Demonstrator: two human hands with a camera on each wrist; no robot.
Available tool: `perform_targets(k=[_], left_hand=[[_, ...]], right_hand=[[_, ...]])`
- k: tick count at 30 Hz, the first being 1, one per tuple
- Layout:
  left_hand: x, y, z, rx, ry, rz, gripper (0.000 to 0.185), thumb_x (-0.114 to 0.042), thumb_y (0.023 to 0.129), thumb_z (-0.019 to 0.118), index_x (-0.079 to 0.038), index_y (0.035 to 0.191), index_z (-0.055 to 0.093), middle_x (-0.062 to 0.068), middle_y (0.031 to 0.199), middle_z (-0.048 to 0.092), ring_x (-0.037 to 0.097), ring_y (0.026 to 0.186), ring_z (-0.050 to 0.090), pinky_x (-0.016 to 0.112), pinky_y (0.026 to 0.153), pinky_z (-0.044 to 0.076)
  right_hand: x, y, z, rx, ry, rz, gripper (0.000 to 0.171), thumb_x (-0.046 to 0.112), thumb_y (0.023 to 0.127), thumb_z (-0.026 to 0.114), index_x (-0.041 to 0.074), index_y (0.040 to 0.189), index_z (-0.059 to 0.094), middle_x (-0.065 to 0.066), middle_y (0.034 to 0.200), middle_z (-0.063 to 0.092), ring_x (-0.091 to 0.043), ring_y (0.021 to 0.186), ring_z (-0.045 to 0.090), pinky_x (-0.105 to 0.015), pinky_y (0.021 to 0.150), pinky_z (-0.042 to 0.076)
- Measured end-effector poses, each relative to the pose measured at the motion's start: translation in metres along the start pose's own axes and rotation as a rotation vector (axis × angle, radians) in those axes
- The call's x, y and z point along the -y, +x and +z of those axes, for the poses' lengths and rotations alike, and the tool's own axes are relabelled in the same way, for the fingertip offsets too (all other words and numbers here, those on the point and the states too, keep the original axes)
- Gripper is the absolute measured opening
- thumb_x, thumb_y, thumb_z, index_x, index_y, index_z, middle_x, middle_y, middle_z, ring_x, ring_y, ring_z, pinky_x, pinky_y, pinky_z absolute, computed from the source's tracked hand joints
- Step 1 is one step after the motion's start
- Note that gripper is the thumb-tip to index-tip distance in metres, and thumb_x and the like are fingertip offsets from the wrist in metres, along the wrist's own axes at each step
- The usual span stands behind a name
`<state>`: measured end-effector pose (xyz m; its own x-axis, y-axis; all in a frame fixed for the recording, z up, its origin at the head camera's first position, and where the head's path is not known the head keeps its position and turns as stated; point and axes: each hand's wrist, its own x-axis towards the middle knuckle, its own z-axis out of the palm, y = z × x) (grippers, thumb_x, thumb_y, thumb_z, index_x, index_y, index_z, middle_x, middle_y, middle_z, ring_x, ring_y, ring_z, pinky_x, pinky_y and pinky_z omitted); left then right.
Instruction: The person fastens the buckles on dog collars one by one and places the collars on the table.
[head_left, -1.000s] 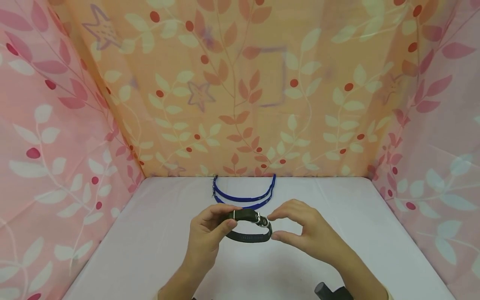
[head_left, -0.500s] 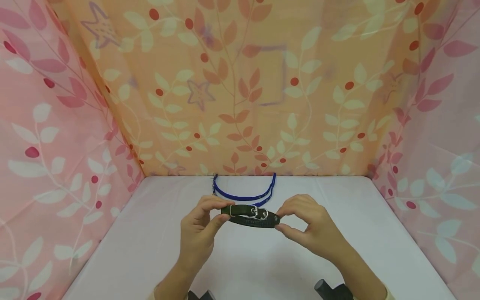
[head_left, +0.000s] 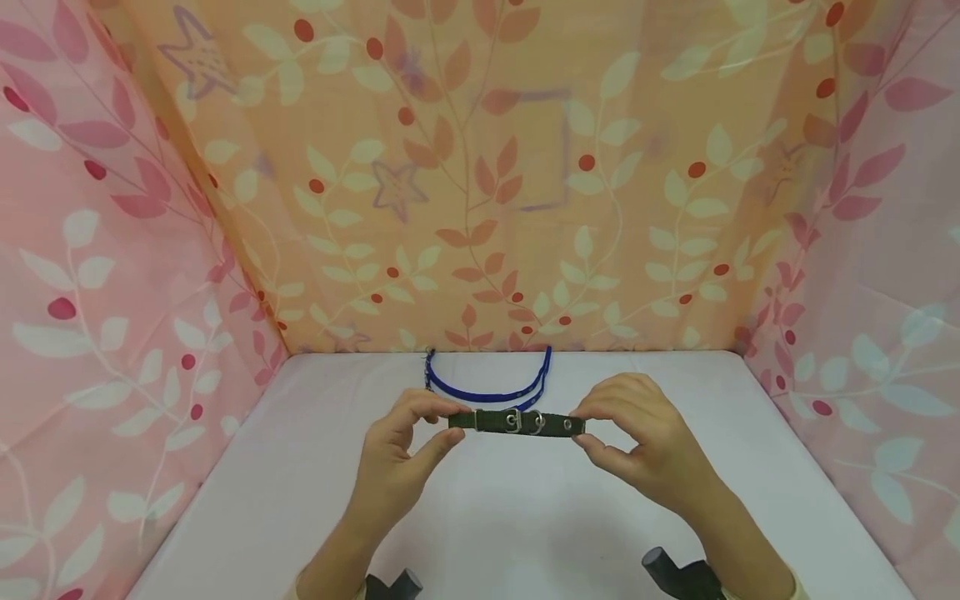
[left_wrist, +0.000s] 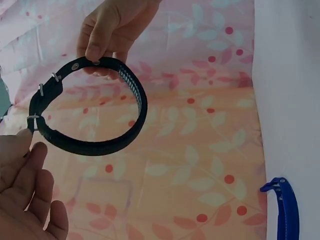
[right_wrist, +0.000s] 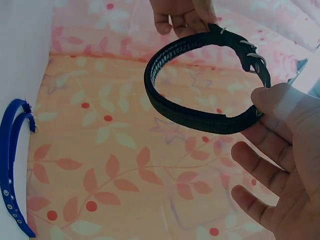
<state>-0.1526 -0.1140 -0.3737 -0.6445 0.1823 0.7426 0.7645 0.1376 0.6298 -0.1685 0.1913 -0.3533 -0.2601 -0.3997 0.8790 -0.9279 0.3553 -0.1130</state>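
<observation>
Head view: the dark green webbing collar with metal buckle (head_left: 517, 422) is held level above the white table (head_left: 300, 500), in front of the blue strap collar (head_left: 487, 388). The left hand (head_left: 393, 467) pinches its buckle end; the right hand (head_left: 645, 446) pinches the eyelet end. Wrist views show a closed loop, so the collar appears already buckled, though the pin itself is too small to confirm. The blue strap collar lies unbuckled behind it, against leaf-patterned pink and orange fabric walls (head_left: 480, 208).
</observation>
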Motion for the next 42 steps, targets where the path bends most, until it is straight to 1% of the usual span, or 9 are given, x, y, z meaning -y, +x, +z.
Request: perform_targets(k=[4,8,13,21,26,31,35,39,42], left_hand=[[0.001,-0.001,0.002,0.073,0.153,0.035,0.040,-0.001,0.084,0.083,-0.018,0.119,0.072,-0.004,0.110,0.073,0.014,0.100,0.059,0.024,0.084,0.049],[0.002,-0.002,0.004,0.104,0.200,0.093,0.042,-0.003,0.081,0.086,-0.018,0.118,0.074,-0.005,0.111,0.074,0.014,0.102,0.061,0.025,0.083,0.051],[0.003,-0.002,0.002,0.066,0.187,0.087,0.039,0.000,0.081,0.085,-0.017,0.115,0.076,-0.004,0.109,0.075,0.014,0.102,0.062,0.023,0.085,0.052],[0.005,0.001,-0.003,-0.017,0.077,0.074,0.041,0.009,0.079,0.082,-0.012,0.113,0.077,0.002,0.105,0.074,0.017,0.102,0.063,0.021,0.087,0.053],[0.006,0.002,-0.005,-0.012,-0.002,0.058,0.041,0.014,0.080,0.079,-0.008,0.114,0.076,0.006,0.106,0.073,0.019,0.104,0.061,0.022,0.091,0.054],[0.008,0.001,-0.005,-0.021,0.020,-0.003,0.039,0.012,0.080,0.079,-0.008,0.114,0.077,0.007,0.111,0.071,0.017,0.106,0.061,0.021,0.088,0.055],[0.008,-0.001,-0.004,-0.058,0.105,-0.120,0.037,0.003,0.081,0.083,-0.012,0.115,0.078,0.003,0.112,0.062,0.015,0.104,0.056,0.018,0.081,0.049],[0.009,-0.001,-0.002,-0.097,0.194,-0.201,0.038,-0.006,0.081,0.086,-0.016,0.117,0.079,0.000,0.100,0.047,0.016,0.096,0.046,0.023,0.074,0.040],[0.009,-0.002,-0.001,-0.094,0.196,-0.256,0.039,-0.009,0.082,0.085,-0.017,0.119,0.078,-0.003,0.097,0.048,0.015,0.097,0.048,0.023,0.076,0.041]], right_hand=[[0.002,0.004,-0.001,-0.023,0.023,-0.046,0.026,0.031,0.100,0.067,0.007,0.098,0.074,-0.001,0.094,0.072,-0.023,0.094,0.062,-0.028,0.100,0.041],[0.006,0.007,0.001,-0.032,0.049,-0.085,0.024,0.029,0.100,0.069,0.005,0.097,0.074,-0.003,0.093,0.071,-0.025,0.094,0.062,-0.030,0.099,0.041],[0.007,0.007,0.005,-0.037,0.097,-0.088,0.024,0.028,0.097,0.074,0.004,0.100,0.075,-0.004,0.093,0.071,-0.025,0.095,0.062,-0.029,0.100,0.042],[-0.003,-0.005,0.003,0.075,0.114,0.067,0.028,0.034,0.092,0.079,0.013,0.110,0.074,0.002,0.102,0.073,-0.020,0.104,0.062,-0.024,0.104,0.040],[-0.004,-0.009,0.004,0.104,0.129,0.139,0.036,0.013,0.079,0.089,0.019,0.112,0.074,0.006,0.104,0.073,-0.017,0.105,0.063,-0.020,0.102,0.043],[-0.001,-0.009,0.005,0.094,0.125,0.235,0.049,-0.001,0.072,0.089,0.022,0.113,0.075,0.009,0.104,0.073,-0.013,0.103,0.065,-0.016,0.098,0.047],[0.000,-0.010,0.009,0.104,0.142,0.354,0.044,0.001,0.077,0.088,0.022,0.113,0.076,0.009,0.105,0.073,-0.010,0.104,0.066,-0.016,0.097,0.048],[0.002,-0.011,0.014,0.129,0.174,0.508,0.035,0.007,0.084,0.084,0.024,0.114,0.075,0.012,0.109,0.072,-0.009,0.108,0.066,-0.018,0.100,0.049],[0.004,-0.012,0.017,0.133,0.168,0.604,0.031,0.013,0.088,0.082,0.027,0.115,0.075,0.015,0.110,0.072,-0.007,0.111,0.066,-0.020,0.102,0.048]])
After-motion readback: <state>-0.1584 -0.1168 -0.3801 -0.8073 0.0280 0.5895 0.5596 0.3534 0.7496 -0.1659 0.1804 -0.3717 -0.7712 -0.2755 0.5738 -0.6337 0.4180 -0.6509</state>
